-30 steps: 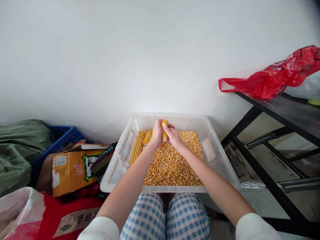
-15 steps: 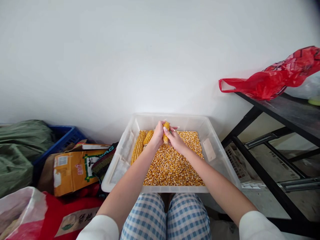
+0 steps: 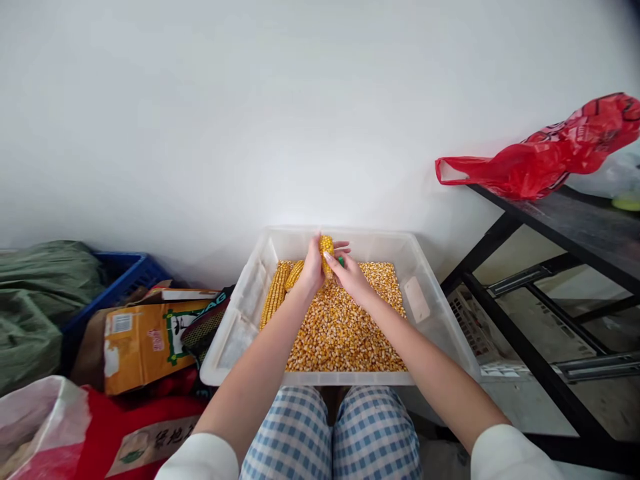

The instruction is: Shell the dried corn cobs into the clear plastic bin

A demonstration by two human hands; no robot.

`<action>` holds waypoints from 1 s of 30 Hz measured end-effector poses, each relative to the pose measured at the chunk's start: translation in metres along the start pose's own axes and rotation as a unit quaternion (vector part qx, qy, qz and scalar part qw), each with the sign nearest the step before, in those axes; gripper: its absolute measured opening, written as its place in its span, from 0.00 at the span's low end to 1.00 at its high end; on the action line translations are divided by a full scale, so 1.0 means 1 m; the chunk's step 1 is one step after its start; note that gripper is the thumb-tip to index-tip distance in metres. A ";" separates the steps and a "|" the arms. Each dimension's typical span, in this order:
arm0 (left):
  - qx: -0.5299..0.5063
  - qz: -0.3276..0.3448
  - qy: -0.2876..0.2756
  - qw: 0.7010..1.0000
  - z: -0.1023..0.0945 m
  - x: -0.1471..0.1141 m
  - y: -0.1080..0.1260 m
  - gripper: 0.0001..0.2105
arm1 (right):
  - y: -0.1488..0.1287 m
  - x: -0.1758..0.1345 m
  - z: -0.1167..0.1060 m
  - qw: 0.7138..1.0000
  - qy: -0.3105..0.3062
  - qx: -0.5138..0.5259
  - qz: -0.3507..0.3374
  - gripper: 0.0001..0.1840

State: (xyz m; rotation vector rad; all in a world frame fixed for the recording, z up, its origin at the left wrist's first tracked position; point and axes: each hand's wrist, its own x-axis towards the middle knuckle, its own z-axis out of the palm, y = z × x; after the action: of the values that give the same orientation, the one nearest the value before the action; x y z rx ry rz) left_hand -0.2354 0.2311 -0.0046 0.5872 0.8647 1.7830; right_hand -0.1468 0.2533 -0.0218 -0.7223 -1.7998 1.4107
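Observation:
Upright above the loose kernels stands a corn cob [image 3: 327, 252], partly hidden by my fingers. My left hand [image 3: 313, 265] is closed around its left side. From the right, my right hand [image 3: 349, 272] grips the same cob, thumb pressed on its near face and fingers reaching behind. A small green thing [image 3: 341, 261] shows between the right thumb and fingers; its kind I cannot make out. Below lies a layer of loose corn kernels [image 3: 345, 333] in a clear plastic bin [image 3: 235, 347]. Whole corn cobs [image 3: 275, 293] lie along the bin's left side.
Left of the bin are a cardboard box [image 3: 145, 347], a blue crate [image 3: 125, 273] under green cloth [image 3: 45, 300], and a red-and-white sack [image 3: 95, 427]. A black metal frame [image 3: 530, 347] stands at right, a red plastic bag [image 3: 545, 160] on top. A white wall is behind.
The cob has risen slightly and shifted a little left, with both hands around it. My right fingers have spread behind it, and the green thing has come into view.

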 end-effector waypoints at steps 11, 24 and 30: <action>-0.095 -0.023 0.025 0.995 -0.020 0.012 0.015 0.19 | -0.002 0.017 -0.031 0.979 0.196 0.011 -0.053 0.30; -0.088 -0.067 -0.002 0.994 -0.029 0.011 0.017 0.20 | -0.044 0.011 -0.037 0.995 0.031 0.085 -0.049 0.15; -0.059 -0.033 0.013 0.998 -0.027 0.012 0.015 0.18 | -0.030 0.002 -0.038 0.965 -0.077 -0.216 -0.124 0.14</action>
State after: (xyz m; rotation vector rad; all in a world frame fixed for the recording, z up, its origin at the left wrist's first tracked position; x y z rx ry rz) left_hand -0.2682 0.2318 -0.0102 0.4555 0.7807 1.7718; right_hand -0.1168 0.2687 0.0126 -0.5836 -2.2689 0.9389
